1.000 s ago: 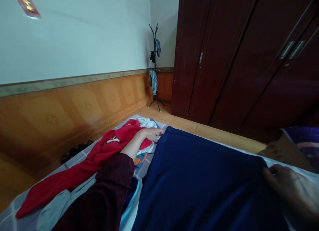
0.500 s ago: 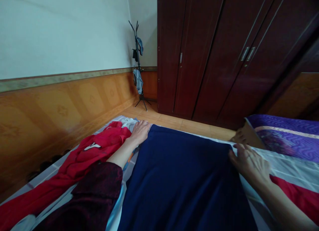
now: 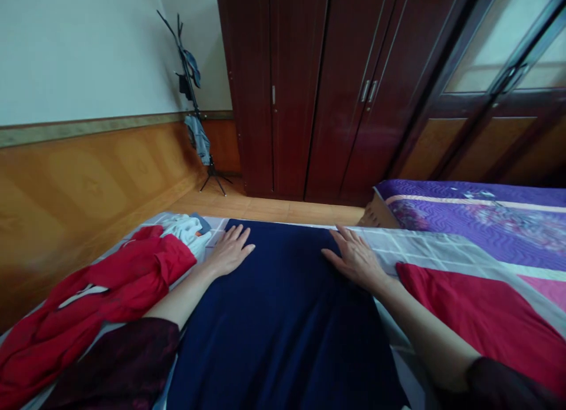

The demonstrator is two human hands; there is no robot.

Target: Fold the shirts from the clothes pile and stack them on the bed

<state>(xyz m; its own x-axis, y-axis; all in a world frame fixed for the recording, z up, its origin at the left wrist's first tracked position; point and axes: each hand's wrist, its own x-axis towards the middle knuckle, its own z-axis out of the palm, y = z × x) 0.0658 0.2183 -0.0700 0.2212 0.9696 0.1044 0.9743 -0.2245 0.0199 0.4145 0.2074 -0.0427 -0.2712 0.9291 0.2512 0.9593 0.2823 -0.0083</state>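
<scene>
A dark blue cloth lies spread over the bed, with soft wrinkles toward its near part. My left hand rests flat on its far left corner, fingers apart and thumb stretched inward. On the far right corner lies my right hand, also with spread fingers. Neither hand grips anything. Beside my left forearm is a crumpled red garment with a white patch, and a pale bundle of cloth sits just behind it. Another red cloth lies to the right of my right forearm.
The checked bed sheet shows around the cloths. Beyond the bed stand a dark red wardrobe and a black coat rack. A second bed with a purple cover is at the right.
The view has turned to the right. Both hands have gone from holding the blue cloth's edges to lying flat on it with spread fingers.
</scene>
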